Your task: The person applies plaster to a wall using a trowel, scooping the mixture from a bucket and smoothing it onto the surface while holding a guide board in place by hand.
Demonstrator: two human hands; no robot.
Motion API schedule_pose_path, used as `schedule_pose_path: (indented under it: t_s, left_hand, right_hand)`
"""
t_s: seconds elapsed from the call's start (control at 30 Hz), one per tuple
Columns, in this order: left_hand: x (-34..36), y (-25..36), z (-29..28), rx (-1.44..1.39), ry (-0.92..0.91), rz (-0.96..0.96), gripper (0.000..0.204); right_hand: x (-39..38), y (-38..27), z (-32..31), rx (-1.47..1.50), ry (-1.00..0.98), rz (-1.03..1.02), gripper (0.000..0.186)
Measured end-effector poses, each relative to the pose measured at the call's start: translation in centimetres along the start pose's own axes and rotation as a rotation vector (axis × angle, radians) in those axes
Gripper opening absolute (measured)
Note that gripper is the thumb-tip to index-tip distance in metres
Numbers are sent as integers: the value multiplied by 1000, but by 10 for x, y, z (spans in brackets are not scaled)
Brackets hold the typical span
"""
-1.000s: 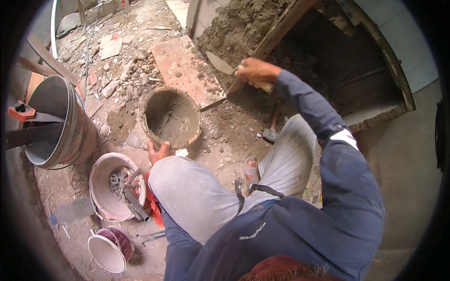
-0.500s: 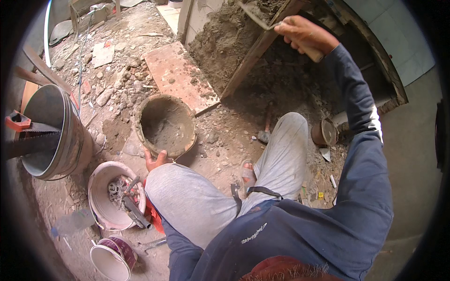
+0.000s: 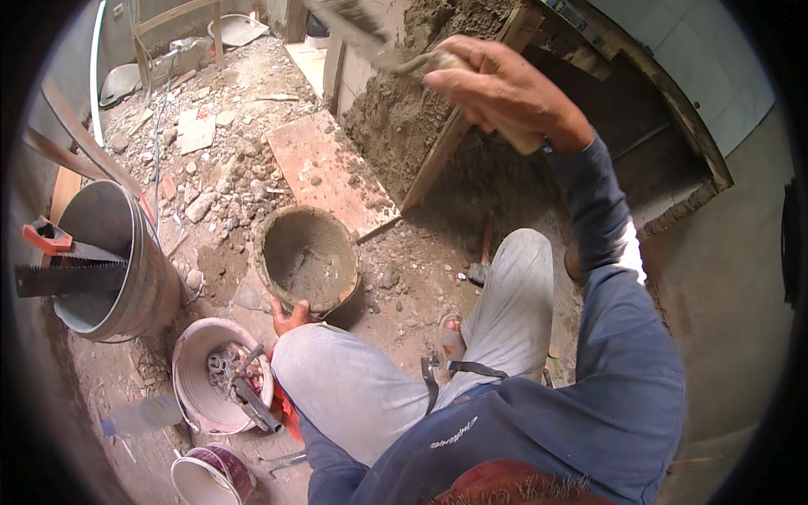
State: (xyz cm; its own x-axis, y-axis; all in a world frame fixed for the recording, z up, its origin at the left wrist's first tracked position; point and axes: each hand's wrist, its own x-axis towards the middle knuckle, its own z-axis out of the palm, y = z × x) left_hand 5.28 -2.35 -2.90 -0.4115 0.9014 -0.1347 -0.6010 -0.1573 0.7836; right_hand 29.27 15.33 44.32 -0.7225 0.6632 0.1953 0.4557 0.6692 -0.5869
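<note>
My right hand [image 3: 515, 94] is closed round the wooden handle of a trowel [image 3: 358, 27], raised at the upper middle. The trowel's blade is smeared grey, blurred and partly cut off by the picture's edge. Behind and below it rises a low wall coated with rough wet mortar [image 3: 402, 114], edged by a wooden plank [image 3: 438, 158]. My left hand [image 3: 291, 318] grips the near side of a round mortar bucket [image 3: 349, 282], thumb up by the rim, other fingers mostly hidden. Some grey mortar lies inside. The bucket looks slightly tilted, beside my left knee.
A mortar-spattered board [image 3: 316, 160] lies beyond the bucket. At left stand a tall bucket [image 3: 156, 286] holding a handsaw [image 3: 71, 278], a pail [image 3: 189, 374] of tools and fittings, and a small pail [image 3: 240, 467]. Rubble [image 3: 223, 181] covers the far floor. A wood-edged opening [image 3: 623, 160] is at right.
My right hand has moved left and slightly down with the trowel, whose blade now lies farther left over the wall. My left hand stays on the bucket. The whole view has shifted a little.
</note>
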Motion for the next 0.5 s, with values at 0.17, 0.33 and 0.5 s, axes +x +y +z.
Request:
schedule_pose_path:
  t_s: [0.17, 0.33, 0.5]
  left_hand:
    - [-5, 4, 20, -124, -2, 40, 76]
    - [-2, 2, 27, -63, 65, 9, 74]
    - [25, 19, 19, 11, 180, -101, 69]
  right_hand:
    - [-5, 16, 5, 547, -101, 186, 35]
    - [-7, 93, -77, 302, 441, 213, 32]
    - [-20, -9, -74, 211, 243, 118, 27]
